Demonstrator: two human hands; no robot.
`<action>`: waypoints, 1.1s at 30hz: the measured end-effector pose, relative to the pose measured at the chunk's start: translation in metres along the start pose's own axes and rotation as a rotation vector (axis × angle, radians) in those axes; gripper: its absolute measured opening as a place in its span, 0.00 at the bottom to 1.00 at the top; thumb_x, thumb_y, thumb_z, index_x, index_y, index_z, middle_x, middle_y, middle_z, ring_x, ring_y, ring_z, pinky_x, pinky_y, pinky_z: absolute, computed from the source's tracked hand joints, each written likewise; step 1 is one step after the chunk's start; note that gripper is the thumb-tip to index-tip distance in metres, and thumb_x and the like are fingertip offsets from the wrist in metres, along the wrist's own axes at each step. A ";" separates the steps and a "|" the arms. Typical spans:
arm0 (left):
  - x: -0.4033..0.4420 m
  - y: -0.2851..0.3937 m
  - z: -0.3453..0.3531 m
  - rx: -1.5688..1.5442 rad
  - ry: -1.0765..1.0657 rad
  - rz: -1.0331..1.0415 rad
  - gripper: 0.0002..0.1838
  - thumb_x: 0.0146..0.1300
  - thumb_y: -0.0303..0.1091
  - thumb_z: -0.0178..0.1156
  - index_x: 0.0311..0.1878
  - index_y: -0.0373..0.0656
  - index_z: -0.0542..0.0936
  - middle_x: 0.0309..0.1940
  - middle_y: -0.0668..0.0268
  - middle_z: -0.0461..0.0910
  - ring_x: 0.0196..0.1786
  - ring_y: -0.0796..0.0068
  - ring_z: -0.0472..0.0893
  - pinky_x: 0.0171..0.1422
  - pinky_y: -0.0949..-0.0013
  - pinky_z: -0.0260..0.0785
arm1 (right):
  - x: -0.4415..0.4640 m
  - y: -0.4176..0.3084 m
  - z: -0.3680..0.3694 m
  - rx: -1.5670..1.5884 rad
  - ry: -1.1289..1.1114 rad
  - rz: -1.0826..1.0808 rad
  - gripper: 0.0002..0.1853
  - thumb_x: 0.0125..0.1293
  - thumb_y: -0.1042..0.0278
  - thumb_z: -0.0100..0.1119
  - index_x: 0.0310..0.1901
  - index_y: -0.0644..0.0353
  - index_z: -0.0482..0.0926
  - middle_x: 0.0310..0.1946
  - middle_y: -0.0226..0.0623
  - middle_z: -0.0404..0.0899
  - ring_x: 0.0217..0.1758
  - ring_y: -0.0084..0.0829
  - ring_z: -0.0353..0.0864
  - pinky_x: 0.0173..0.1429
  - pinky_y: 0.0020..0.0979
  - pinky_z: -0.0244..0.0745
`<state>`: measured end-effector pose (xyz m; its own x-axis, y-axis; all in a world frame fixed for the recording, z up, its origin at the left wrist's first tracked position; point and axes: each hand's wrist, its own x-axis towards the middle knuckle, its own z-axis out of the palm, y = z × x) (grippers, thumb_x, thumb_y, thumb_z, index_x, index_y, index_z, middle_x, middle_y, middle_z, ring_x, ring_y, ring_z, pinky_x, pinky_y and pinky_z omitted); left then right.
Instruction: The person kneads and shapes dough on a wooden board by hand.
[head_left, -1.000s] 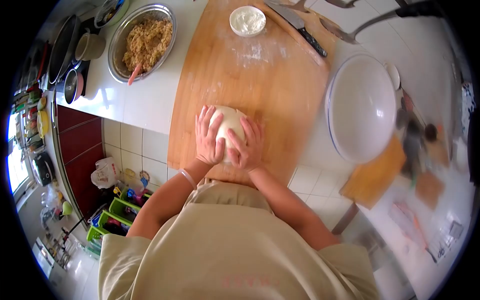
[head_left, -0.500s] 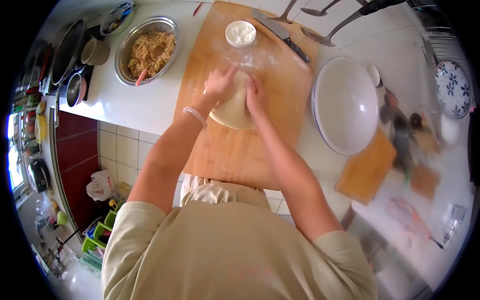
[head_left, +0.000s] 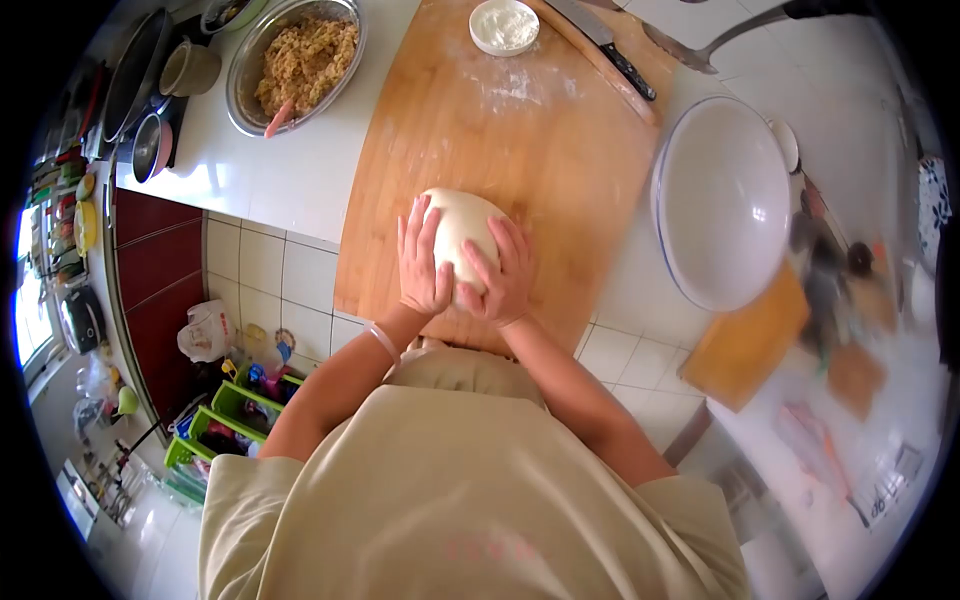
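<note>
A smooth, pale lump of dough rests near the front edge of a wooden board. My left hand cups its left side with the fingers somewhat spread. On the opposite side, my right hand is curved round the dough, thumb toward the middle. Both palms press against it, and its near underside is hidden. Farther back on the board, a small white bowl of flour stands beside a floury patch.
A rolling pin and a knife lie at the board's far right. To the left is a metal bowl of filling with a pinkish handle sticking out. A large white basin stands to the right, near another wooden board.
Both hands and the dough have come nearer to my body, toward the board's front edge. The dough looks rounder, and the hands now cup its sides. The camera view has shifted as well.
</note>
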<state>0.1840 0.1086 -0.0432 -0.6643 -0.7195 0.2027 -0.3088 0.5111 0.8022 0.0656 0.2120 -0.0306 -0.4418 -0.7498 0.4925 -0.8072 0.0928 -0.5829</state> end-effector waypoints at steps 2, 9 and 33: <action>0.008 -0.011 0.007 0.025 0.002 0.017 0.39 0.72 0.57 0.39 0.76 0.36 0.64 0.77 0.45 0.61 0.81 0.44 0.58 0.83 0.40 0.39 | 0.003 0.012 0.007 0.010 0.003 0.003 0.27 0.73 0.39 0.48 0.63 0.47 0.81 0.68 0.50 0.73 0.68 0.52 0.74 0.72 0.53 0.61; 0.088 -0.011 0.021 0.084 0.016 -0.001 0.35 0.69 0.56 0.46 0.72 0.43 0.71 0.67 0.51 0.74 0.71 0.48 0.70 0.75 0.47 0.54 | 0.056 0.048 0.020 0.110 0.000 0.240 0.28 0.70 0.41 0.52 0.63 0.49 0.80 0.65 0.52 0.74 0.63 0.54 0.76 0.69 0.54 0.65; -0.003 0.000 0.007 0.007 0.012 0.090 0.28 0.72 0.46 0.45 0.71 0.47 0.73 0.78 0.42 0.58 0.80 0.37 0.56 0.82 0.38 0.42 | -0.016 -0.003 -0.002 -0.034 -0.001 0.052 0.26 0.73 0.43 0.51 0.61 0.51 0.81 0.68 0.55 0.72 0.70 0.60 0.70 0.75 0.60 0.56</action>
<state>0.1810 0.1139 -0.0482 -0.6812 -0.6760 0.2811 -0.2527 0.5775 0.7763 0.0742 0.2248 -0.0353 -0.4830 -0.7440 0.4617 -0.7960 0.1535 -0.5855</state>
